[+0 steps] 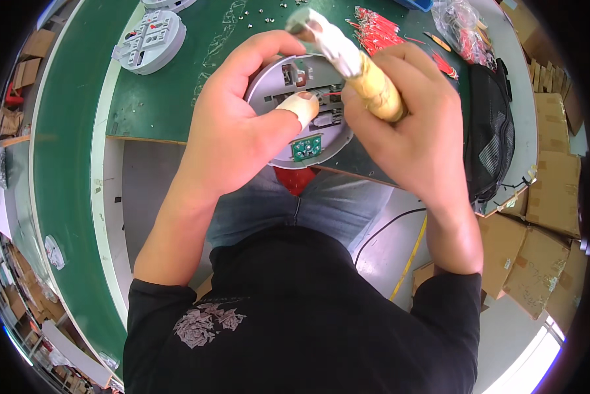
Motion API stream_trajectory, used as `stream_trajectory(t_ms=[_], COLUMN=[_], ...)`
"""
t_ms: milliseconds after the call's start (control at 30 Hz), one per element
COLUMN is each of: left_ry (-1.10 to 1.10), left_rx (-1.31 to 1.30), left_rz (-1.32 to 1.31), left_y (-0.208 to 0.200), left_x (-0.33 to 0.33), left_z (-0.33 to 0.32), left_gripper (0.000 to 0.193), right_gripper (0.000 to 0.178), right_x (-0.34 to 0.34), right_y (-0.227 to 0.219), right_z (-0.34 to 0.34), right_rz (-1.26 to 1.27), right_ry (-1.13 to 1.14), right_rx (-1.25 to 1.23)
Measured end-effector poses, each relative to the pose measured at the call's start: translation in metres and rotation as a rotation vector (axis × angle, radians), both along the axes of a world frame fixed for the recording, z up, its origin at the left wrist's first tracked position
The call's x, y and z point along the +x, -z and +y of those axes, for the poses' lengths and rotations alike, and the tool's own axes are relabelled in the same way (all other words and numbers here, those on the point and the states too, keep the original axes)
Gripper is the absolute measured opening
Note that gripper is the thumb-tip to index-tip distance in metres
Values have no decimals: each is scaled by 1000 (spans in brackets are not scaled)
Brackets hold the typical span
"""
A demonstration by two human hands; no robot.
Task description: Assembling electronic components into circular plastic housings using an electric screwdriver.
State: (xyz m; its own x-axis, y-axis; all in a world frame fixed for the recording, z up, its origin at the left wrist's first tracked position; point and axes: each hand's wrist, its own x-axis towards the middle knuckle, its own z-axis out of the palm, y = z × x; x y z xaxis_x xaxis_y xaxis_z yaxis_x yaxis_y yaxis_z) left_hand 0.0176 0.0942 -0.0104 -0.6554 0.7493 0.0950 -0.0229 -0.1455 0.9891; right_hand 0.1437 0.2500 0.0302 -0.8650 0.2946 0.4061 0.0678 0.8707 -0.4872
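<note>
My left hand (239, 125) grips a round, light grey plastic housing (332, 146) by its left side, with the fingers behind the rim. The thumb, its tip wrapped in pale tape, presses down inside it. Metal parts and a small green circuit board (306, 148) sit in the housing. My right hand (410, 111) is closed around a stubby tool (374, 85) with a yellowish handle and a white-wrapped upper end. That tool slants over the housing's right edge; its kind is unclear. A short red wire (332, 94) runs from the housing toward my right fingers.
The green worktable (157, 108) carries more round housings (152, 43) at the far left. Small metal parts (269, 20) lie scattered at the back. Red wires (377, 29), a yellow-handled tool (438, 42) and a black bag (489, 125) are at the right, with cardboard boxes (551, 190) beyond.
</note>
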Motion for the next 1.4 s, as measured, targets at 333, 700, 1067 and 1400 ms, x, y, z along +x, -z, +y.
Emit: stream_trajectory(t_ms=[333,700,1067,1400], left_ry=[-134,-61,7,-193], left_rx=[-21,64,170,171], left_rz=[192,-191,-461,385], left_y=[1,22,8,15], left_x=[9,2,-6,-21], left_z=[2,-5,-7,8], left_gripper=[43,43,29,25], right_gripper=[19,25,13,18], right_x=[-2,8,13,17], right_y=[-10,34,0,-8], right_z=[-18,-24,-23,44], right_rz=[94,179,81,496], right_ry=[-50,35,136,-71], right_rx=[50,178,-193,-708])
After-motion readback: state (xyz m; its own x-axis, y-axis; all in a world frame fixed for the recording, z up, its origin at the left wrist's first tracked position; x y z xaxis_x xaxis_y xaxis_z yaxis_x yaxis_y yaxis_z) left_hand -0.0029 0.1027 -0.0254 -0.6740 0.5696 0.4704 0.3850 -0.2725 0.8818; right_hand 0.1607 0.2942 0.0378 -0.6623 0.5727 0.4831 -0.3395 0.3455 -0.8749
